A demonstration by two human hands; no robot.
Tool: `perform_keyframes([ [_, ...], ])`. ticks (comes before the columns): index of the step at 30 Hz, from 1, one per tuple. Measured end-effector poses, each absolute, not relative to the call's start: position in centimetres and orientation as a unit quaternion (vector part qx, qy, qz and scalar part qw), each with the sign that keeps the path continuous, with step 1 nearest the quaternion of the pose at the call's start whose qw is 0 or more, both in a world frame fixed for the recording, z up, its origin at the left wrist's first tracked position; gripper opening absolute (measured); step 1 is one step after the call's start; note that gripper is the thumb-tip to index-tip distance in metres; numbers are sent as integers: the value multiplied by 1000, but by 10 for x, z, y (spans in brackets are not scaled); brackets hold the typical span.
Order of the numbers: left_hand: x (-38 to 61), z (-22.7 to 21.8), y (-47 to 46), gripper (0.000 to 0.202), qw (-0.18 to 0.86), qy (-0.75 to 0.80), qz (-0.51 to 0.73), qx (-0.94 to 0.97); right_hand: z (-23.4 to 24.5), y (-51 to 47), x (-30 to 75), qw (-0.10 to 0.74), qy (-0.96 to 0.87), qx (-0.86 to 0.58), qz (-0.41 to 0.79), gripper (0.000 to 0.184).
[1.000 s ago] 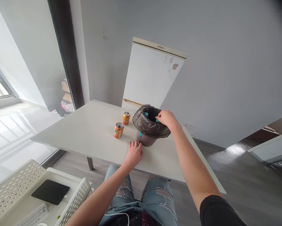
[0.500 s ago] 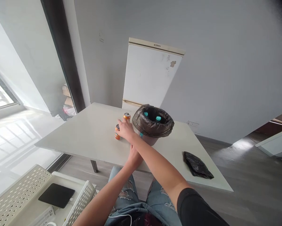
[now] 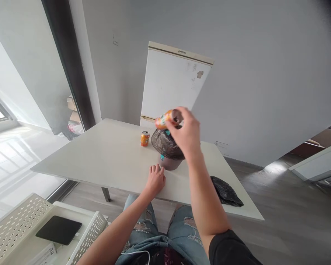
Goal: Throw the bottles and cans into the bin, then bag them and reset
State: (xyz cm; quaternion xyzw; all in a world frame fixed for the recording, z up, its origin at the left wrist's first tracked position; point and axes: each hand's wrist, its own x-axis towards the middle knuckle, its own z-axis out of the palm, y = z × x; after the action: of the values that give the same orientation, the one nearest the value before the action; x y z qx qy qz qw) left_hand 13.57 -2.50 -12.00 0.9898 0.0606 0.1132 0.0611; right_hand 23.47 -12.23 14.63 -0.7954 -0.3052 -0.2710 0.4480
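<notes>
My right hand (image 3: 187,132) is closed round an orange soda can (image 3: 163,120), tipped on its side with its top toward my palm, above the trash bin (image 3: 169,164). A black plastic bag (image 3: 165,145) lines the bin and folds over its rim. A teal bottle cap (image 3: 167,132) shows at the opening, which my hand and the can partly hide. My left hand (image 3: 156,178) rests on the table just in front of the bin, holding nothing, its fingers slightly bent and apart. A second orange can (image 3: 145,138) stands upright left of the bin.
On the white table (image 3: 99,158), a folded black plastic bag (image 3: 226,191) lies near the right front edge. A white fridge (image 3: 173,84) stands behind the table. At lower left, a cream perforated basket (image 3: 21,224) has a black tablet-like slab (image 3: 59,230) in it.
My right hand has lifted the nearer can off the table and carried it up and right over the bin, tilting it. The left hand stays low by the bin's base.
</notes>
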Motion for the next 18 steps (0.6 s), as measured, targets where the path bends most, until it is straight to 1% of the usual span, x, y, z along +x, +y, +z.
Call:
perform_keyframes([
  [1, 136, -122, -25, 25, 56, 60, 118, 990, 150, -133, 247, 434, -269, -812, -282, 41],
  [3, 136, -124, -24, 24, 51, 61, 124, 989, 149, -147, 269, 386, -224, -861, -243, 39],
  [5, 136, -125, -24, 24, 50, 61, 126, 989, 140, -149, 285, 329, -215, -907, -155, 36],
  [8, 136, -123, -24, 23, 50, 60, 125, 989, 123, -140, 299, 248, -232, -940, -34, 37],
  [10, 135, -121, -24, 23, 48, 61, 122, 989, 115, -135, 303, 205, -251, -946, 21, 30],
  [12, 135, -119, -24, 23, 44, 62, 119, 990, 109, -133, 305, 185, -263, -945, 55, 21],
  [14, 135, -119, -25, 24, 42, 61, 117, 990, 107, -132, 303, 195, -256, -946, 32, 14],
  [15, 135, -119, -25, 24, 42, 61, 117, 990, 107, -131, 299, 211, -247, -946, -11, 12],
  [16, 135, -119, -25, 24, 43, 60, 116, 990, 107, -128, 293, 235, -238, -940, -71, 11],
  [18, 135, -120, -26, 26, 48, 61, 113, 991, 106, -116, 274, 287, -242, -905, -203, 16],
])
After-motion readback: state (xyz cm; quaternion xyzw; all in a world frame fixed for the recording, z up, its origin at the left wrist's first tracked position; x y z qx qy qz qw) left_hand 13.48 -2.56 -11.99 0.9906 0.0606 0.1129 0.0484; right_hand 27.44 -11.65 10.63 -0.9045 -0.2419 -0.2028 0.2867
